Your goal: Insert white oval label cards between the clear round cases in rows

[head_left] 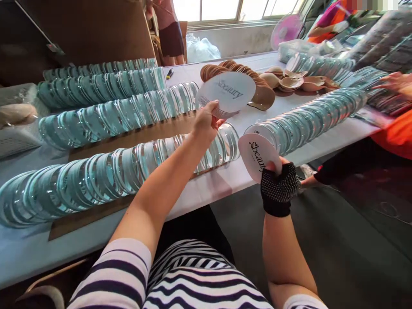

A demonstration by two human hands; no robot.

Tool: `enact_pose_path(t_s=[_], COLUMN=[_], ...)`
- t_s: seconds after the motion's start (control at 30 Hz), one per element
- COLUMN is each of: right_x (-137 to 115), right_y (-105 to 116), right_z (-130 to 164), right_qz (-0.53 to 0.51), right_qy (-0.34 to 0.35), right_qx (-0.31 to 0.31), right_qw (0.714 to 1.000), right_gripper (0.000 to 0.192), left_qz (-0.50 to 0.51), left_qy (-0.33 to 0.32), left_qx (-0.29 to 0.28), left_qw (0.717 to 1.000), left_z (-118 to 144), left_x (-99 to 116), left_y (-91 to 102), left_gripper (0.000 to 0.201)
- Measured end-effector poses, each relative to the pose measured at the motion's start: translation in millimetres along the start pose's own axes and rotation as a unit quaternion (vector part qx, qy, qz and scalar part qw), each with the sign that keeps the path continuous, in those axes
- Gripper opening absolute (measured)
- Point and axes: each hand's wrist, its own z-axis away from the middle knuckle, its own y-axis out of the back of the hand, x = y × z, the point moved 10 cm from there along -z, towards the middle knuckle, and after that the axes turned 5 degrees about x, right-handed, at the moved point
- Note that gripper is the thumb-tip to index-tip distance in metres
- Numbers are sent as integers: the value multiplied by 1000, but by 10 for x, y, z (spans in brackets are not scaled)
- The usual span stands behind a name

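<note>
White printed discs in both hands, mid-frame. Left hand (pixel 207 122) has a stack of white discs (pixel 225 92), "beauty" lettering up, fanned at the lower edge; its grip is pinching the stack's near edge, thumb on top. Stack is held up at centre, in front of the brown discs (pixel 262 96) in the view.

Right hand (pixel 280 189), in a black dotted fingerless glove, has a single white disc (pixel 255 150) right of centre, same lettering, tilted; grip pinching it at its lower right edge. It overlaps the near end of the right glass row (pixel 312 118); can't tell if they touch. Part of another white disc shows behind it.

Right glass row runs from there toward the upper right. Front glass row (pixel 96 180) spans lower left to centre, on a cardboard sheet (pixel 90 212). More glass rows (pixel 122 111) behind it, left and upper left. All on a white-covered counter (pixel 206 195).

Farther out: small yellow-black tool (pixel 170 74) upper centre; clear plastic bag (pixel 201 47) below the window (pixel 219 9); pink fan (pixel 286 31) upper right. Co-worker's hand (pixel 397 81) over glass at right edge, orange clothing (pixel 397 135) below it. Person in dark shorts (pixel 171 39) stands at the top.
</note>
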Motion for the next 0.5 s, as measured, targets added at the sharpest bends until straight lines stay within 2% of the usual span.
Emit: enact_pose_path(t_s=[0.1,0.17,0.27,0.37,0.43,0.5], right_x=[-101,-209,-423,-567,-569,-516], right_y=[27,-103,-487,-877,-995,-957], right_z=[17,13,-57,-211,-292,-335], right_qz=[40,69,95,109,108,93], right_qy=[34,69,113,113,95,79], right_qx=[-45,-106,-202,-282,-329,-349], right_qw=[998,990,968,946,933,929], right_gripper=[42,39,36,36,41,41], left_qz=[8,20,28,36,44,46], left_qy=[42,53,61,59,56,57], left_qx=[38,55,48,48,56,62], left_qw=[998,997,997,996,996,995], left_z=[-163,-192,-180,-144,-121,-106], left_x=[-323,-403,-397,-347,-328,-331], left_y=[11,96,169,192,196,198], left_gripper=[16,13,12,15,17,20])
